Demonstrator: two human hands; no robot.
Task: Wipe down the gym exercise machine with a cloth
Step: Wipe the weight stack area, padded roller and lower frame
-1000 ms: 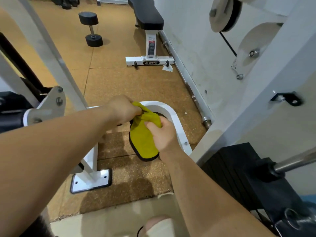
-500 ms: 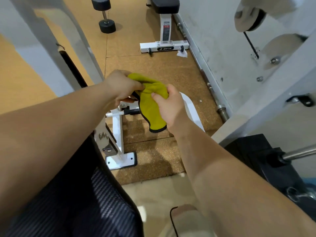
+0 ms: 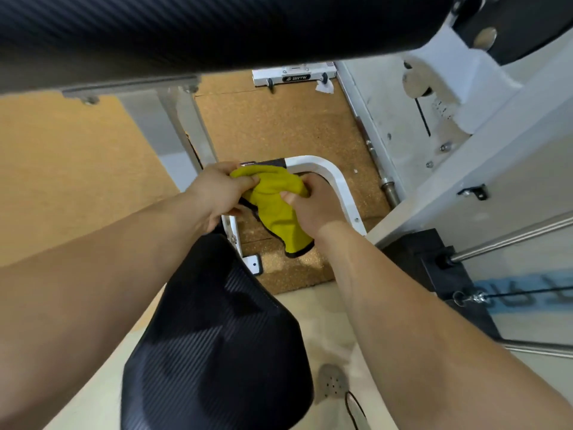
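Both grips are clamped on the cloth [image 3: 276,212], and the head view is the only one there is. The left grip [image 3: 217,193] pinches the upper edge, thumb and fingers curled round the fabric. The right grip [image 3: 311,207] holds the other side with its thumb laid over the top. The cloth is in the air between them, bunched where they hold it, and its lower half hangs free. Below it are the curved white frame [image 3: 336,181] and the cork floor [image 3: 279,125]; as far as can be told it touches neither.

No surface is being rubbed, so the step in hand looks like readying the cloth, gathering or folding it into a usable wad before wiping.

The ribbed black seat [image 3: 217,336] lies just under the left wrist. A long black pad [image 3: 217,26] fills the top of the view. To the right stand a black stack [image 3: 412,243], a steel rod [image 3: 511,235] and a thin cable [image 3: 527,293].

The next move probably calls for one grip to take the wad alone, with a flat face of cloth outward. That face then goes down on the nearest surface, most likely the seat, with steady pressure. The loose tail should be tucked in so it does not drag or catch on the cable.
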